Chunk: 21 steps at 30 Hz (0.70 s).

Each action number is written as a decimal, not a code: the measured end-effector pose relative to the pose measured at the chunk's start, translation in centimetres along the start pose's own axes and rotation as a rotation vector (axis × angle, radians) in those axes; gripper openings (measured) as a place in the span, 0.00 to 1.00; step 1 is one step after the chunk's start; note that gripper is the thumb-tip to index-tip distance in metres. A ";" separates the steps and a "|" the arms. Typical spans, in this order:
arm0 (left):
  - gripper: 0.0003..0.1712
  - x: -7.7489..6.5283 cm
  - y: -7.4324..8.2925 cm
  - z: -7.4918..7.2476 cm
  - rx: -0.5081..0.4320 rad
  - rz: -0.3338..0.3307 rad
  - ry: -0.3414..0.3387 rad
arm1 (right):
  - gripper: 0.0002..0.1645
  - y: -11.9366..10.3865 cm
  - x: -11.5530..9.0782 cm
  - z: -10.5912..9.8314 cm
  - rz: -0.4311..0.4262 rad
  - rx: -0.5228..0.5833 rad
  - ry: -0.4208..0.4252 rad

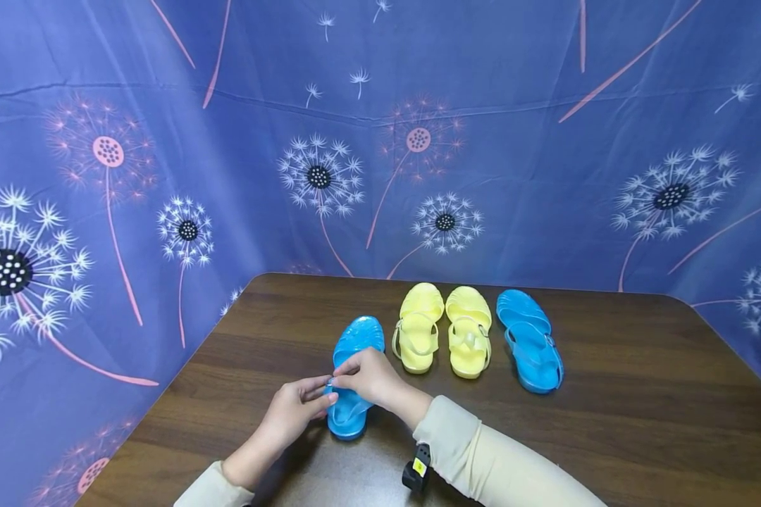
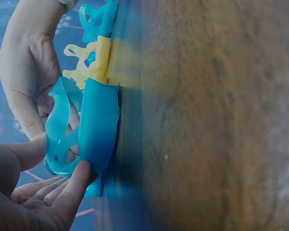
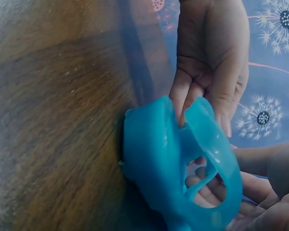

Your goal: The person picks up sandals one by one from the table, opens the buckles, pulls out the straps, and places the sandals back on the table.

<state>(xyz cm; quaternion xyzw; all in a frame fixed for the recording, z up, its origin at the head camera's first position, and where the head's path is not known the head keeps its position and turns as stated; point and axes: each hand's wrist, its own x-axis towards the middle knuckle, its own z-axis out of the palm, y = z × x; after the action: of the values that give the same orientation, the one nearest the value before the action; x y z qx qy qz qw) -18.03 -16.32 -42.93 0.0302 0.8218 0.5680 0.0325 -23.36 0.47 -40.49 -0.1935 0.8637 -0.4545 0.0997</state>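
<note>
A glossy blue sandal (image 1: 359, 336) lies on the table, toe pointing away from me. At its left side, both hands meet at the ankle strap (image 2: 58, 120), near where it fastens. My left hand (image 1: 292, 412) pinches the strap there, its thumb at the strap and its other fingers along the sandal's outer side. From the right, my right hand (image 1: 375, 380) reaches across the sandal and pinches the strap between thumb and forefinger. The fingers partly hide the fastening. In the right wrist view the strap (image 3: 214, 144) arches over the heel.
Two yellow sandals, a left one (image 1: 418, 341) and a right one (image 1: 468, 338), stand just beyond my right hand. Another blue sandal (image 1: 533, 345) stands to their right. A patterned blue cloth (image 1: 520, 176) hangs behind the brown wooden table (image 1: 609, 422).
</note>
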 end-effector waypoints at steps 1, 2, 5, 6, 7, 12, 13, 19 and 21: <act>0.28 0.0 0.0 0.0 0.004 0.002 -0.004 | 0.09 0.1 0.0 0.0 -0.003 -0.008 0.007; 0.28 0.0 0.0 0.0 0.004 0.001 -0.003 | 0.09 0.2 0.0 0.0 -0.003 -0.011 0.013; 0.28 0.0 0.0 0.0 0.001 -0.002 -0.008 | 0.08 0.5 0.1 0.1 0.005 -0.008 0.030; 0.29 0.0 0.0 -0.1 -0.003 -0.004 -0.012 | 0.07 0.6 0.1 0.1 0.009 -0.003 0.034; 0.29 -0.1 0.0 -0.1 -0.012 -0.007 -0.014 | 0.07 0.6 0.1 0.2 0.007 -0.004 0.037; 0.27 0.0 0.2 -0.3 -0.081 -0.045 0.006 | 0.07 0.8 0.1 0.4 -0.038 -0.021 0.040; 0.26 0.0 0.3 -0.3 -0.093 -0.052 0.016 | 0.07 0.9 0.1 0.5 -0.047 -0.026 0.040; 0.20 -0.2 1.0 -0.8 -0.081 -0.090 0.085 | 0.08 1.0 0.2 0.5 -0.065 -0.017 0.040; 0.17 -0.2 1.0 -0.9 -0.072 -0.097 0.102 | 0.09 1.1 0.1 0.5 -0.059 -0.009 0.037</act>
<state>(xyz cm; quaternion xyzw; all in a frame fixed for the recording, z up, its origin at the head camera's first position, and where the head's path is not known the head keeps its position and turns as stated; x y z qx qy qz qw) -17.93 -16.86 -41.68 -0.0400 0.8020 0.5957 0.0192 -23.52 0.62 -41.73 -0.2111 0.8614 -0.4568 0.0692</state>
